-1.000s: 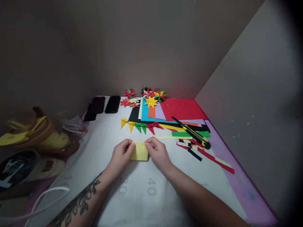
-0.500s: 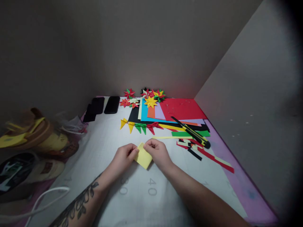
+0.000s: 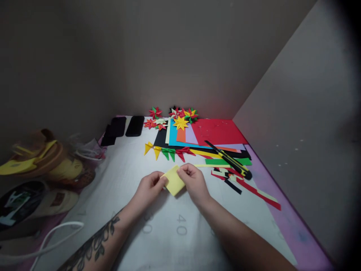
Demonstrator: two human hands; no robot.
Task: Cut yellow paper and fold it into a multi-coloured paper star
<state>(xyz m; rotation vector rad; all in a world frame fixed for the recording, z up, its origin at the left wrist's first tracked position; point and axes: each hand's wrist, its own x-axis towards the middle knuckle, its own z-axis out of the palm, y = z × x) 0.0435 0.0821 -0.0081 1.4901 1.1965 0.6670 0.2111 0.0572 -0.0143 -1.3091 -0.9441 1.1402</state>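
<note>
Just above the white mat on the bench [image 3: 158,233], the left hand [image 3: 149,188] and right hand [image 3: 194,182] each pinch an edge of a small yellow paper square [image 3: 174,181], near folded paper points [image 3: 168,151] and a utility knife [image 3: 229,160].

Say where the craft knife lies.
Head view: the knife lies right of the right hand, across the paper stack's front edge, beside loose strips.
</note>
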